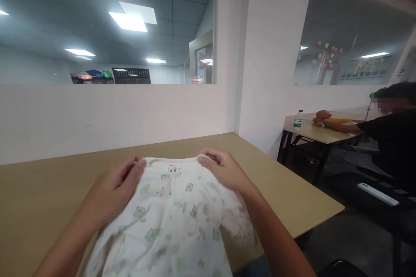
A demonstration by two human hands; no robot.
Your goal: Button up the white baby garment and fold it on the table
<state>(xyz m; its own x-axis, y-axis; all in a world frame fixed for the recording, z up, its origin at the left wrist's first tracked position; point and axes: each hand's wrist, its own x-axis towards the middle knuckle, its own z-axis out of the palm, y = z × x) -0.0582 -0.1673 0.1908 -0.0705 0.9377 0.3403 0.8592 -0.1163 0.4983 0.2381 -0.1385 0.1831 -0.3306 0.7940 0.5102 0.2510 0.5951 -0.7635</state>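
Note:
A white baby garment (177, 212) with long sleeves and a green and brown animal print hangs between my hands over the table. My left hand (118, 184) pinches its left shoulder by the neckline, thumb on top. At the opposite shoulder, my right hand (224, 169) grips the cloth between thumb and fingers. The neckline is stretched nearly straight, with a small printed label mark below its edge. One sleeve hangs under my right forearm. The garment's lower end runs out of view at the bottom.
The wooden table (276, 181) reaches to a white wall with windows. On the right, a person in black sits at another table (325, 135) with a doll (324, 114) and a plastic bottle (298, 120). A white oblong object (378, 194) lies on a dark chair.

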